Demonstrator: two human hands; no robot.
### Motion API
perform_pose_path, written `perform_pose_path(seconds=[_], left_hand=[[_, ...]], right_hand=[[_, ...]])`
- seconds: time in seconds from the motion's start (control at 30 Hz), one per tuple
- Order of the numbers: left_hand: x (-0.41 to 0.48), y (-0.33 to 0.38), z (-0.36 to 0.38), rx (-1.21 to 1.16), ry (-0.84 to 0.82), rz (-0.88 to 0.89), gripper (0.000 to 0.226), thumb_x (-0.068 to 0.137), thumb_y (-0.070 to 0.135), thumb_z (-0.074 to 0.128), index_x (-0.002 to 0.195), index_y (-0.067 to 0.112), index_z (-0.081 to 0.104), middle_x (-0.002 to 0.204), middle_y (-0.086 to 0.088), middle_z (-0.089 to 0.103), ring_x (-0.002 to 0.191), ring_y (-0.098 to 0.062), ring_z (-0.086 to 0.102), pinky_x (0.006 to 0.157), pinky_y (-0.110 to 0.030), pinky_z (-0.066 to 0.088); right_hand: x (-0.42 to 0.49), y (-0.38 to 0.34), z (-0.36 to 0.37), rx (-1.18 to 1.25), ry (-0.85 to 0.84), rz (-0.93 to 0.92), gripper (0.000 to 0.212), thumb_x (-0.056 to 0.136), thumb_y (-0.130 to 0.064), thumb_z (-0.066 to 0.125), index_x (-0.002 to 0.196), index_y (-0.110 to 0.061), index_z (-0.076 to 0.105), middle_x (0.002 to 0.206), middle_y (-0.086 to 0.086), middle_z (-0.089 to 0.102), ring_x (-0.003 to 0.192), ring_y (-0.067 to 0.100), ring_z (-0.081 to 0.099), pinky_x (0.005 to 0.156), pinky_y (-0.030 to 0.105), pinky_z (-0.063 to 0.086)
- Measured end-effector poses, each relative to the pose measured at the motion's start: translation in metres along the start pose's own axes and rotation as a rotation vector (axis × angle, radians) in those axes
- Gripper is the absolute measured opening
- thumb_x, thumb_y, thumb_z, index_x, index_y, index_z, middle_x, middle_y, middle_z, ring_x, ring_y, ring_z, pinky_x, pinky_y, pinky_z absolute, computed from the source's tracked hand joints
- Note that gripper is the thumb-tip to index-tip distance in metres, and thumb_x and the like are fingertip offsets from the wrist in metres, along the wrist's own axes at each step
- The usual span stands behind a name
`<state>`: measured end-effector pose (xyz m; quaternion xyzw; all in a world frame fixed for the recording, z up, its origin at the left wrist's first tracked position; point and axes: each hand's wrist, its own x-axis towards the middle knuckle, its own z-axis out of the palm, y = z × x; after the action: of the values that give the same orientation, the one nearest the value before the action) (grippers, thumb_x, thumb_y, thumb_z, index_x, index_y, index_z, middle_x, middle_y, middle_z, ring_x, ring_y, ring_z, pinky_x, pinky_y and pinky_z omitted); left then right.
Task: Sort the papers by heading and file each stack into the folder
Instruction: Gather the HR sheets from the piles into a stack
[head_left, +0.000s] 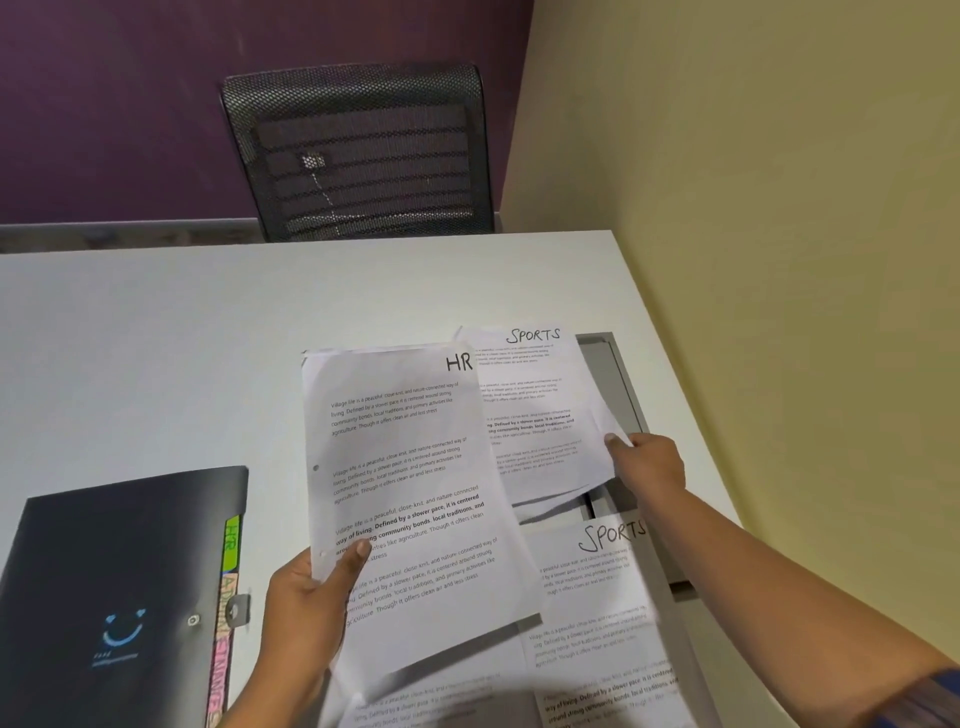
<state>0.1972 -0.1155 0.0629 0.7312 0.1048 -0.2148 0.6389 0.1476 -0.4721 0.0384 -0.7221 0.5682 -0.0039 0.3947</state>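
Note:
My left hand (311, 597) grips a stack of printed sheets above the table; its top page is headed HR (405, 493). My right hand (647, 465) pinches the right edge of a sheet headed SPORTS (535, 405), lifted just beyond the stack. A second SPORTS sheet (597, 597) lies flat on the table below my right forearm. More printed pages (415, 706) show at the bottom edge under the stack. The black expanding folder (119, 597) lies shut at the lower left, with coloured tabs (228, 582) along its right side, the top green one reading HR.
The white table (182, 364) runs to a yellow wall on the right. A grey cable cut-out (618, 384) sits in the tabletop behind the lifted SPORTS sheet. A black mesh chair (358, 150) stands at the table's far edge, against a purple wall.

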Motion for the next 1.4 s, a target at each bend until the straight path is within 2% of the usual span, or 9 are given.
perform_pose_path(seconds=[0.1,0.27,0.37,0.47,0.73,0.9,1.03,1.17,1.4], left_hand=[[-0.001,-0.001,-0.003,-0.012,0.005,-0.012,0.011,0.090,0.014,0.067,0.091,0.024,0.071,0.074,0.017,0.076,0.078,-0.008,0.071,0.059,-0.019,0.054],[-0.006,0.002,-0.005,-0.010,0.039,-0.016,0.008,0.090,0.014,0.067,0.094,0.020,0.070,0.068,0.016,0.074,0.069,-0.006,0.071,0.050,-0.014,0.051],[-0.011,0.007,-0.004,-0.019,0.039,-0.026,0.010,0.090,0.012,0.066,0.086,0.021,0.069,0.063,0.014,0.074,0.061,-0.010,0.071,0.049,-0.021,0.052],[-0.018,0.012,-0.005,-0.027,0.043,-0.006,0.012,0.090,0.013,0.066,0.083,0.022,0.069,0.061,0.016,0.072,0.069,-0.016,0.069,0.055,-0.026,0.050],[-0.045,0.025,-0.012,-0.047,0.066,-0.023,0.004,0.090,0.014,0.068,0.090,0.013,0.071,0.069,0.005,0.075,0.072,-0.029,0.072,0.058,-0.034,0.056],[-0.074,0.035,-0.010,-0.025,0.007,0.060,0.007,0.092,0.013,0.064,0.092,0.019,0.068,0.077,0.006,0.073,0.065,-0.011,0.069,0.043,-0.016,0.049],[-0.093,0.026,-0.009,-0.054,-0.055,0.023,0.012,0.092,0.015,0.065,0.098,0.025,0.070,0.085,0.009,0.078,0.074,-0.009,0.074,0.054,-0.019,0.055],[-0.116,0.024,-0.008,-0.091,-0.133,-0.001,0.015,0.090,0.008,0.067,0.100,0.017,0.072,0.090,0.002,0.079,0.079,-0.016,0.075,0.057,-0.023,0.057],[-0.146,0.025,-0.008,-0.090,-0.353,0.006,0.035,0.077,0.000,0.079,0.110,0.008,0.071,0.100,-0.009,0.077,0.093,-0.023,0.074,0.068,-0.028,0.058]], right_hand=[[-0.006,-0.004,-0.007,-0.121,0.011,-0.122,0.022,0.089,-0.023,0.063,0.068,-0.015,0.062,0.066,0.005,0.065,0.069,0.033,0.065,0.062,0.030,0.047],[-0.026,-0.019,-0.029,-0.610,0.250,-0.544,0.018,0.091,-0.018,0.055,0.076,-0.017,0.064,0.061,0.002,0.063,0.052,0.026,0.056,0.044,0.024,0.039],[-0.030,-0.031,-0.048,-0.492,0.308,-0.581,0.021,0.094,-0.016,0.054,0.078,-0.014,0.066,0.058,0.002,0.058,0.050,0.025,0.051,0.042,0.024,0.033],[-0.034,-0.037,-0.069,-0.376,0.322,-0.580,0.020,0.093,-0.015,0.053,0.086,-0.012,0.072,0.065,0.007,0.067,0.059,0.029,0.059,0.052,0.033,0.050],[-0.077,-0.034,-0.145,0.152,0.434,-0.499,0.017,0.092,-0.015,0.060,0.099,-0.009,0.075,0.080,0.004,0.068,0.077,0.023,0.061,0.070,0.029,0.042],[-0.142,0.008,-0.153,0.618,0.065,-0.292,0.012,0.093,-0.008,0.062,0.100,-0.005,0.071,0.089,0.013,0.072,0.076,0.026,0.063,0.075,0.034,0.051],[-0.196,0.061,-0.124,0.629,-0.092,-0.202,0.008,0.090,-0.008,0.066,0.092,-0.005,0.074,0.080,0.016,0.076,0.072,0.025,0.066,0.071,0.038,0.051],[-0.232,0.089,-0.100,0.493,-0.240,-0.205,0.010,0.084,0.007,0.068,0.092,0.003,0.072,0.071,0.015,0.074,0.053,0.010,0.066,0.054,0.014,0.052],[-0.239,0.078,-0.087,0.366,-0.484,-0.253,0.017,0.091,-0.021,0.067,0.106,-0.025,0.072,0.097,-0.016,0.077,0.085,-0.007,0.070,0.066,0.008,0.049]])
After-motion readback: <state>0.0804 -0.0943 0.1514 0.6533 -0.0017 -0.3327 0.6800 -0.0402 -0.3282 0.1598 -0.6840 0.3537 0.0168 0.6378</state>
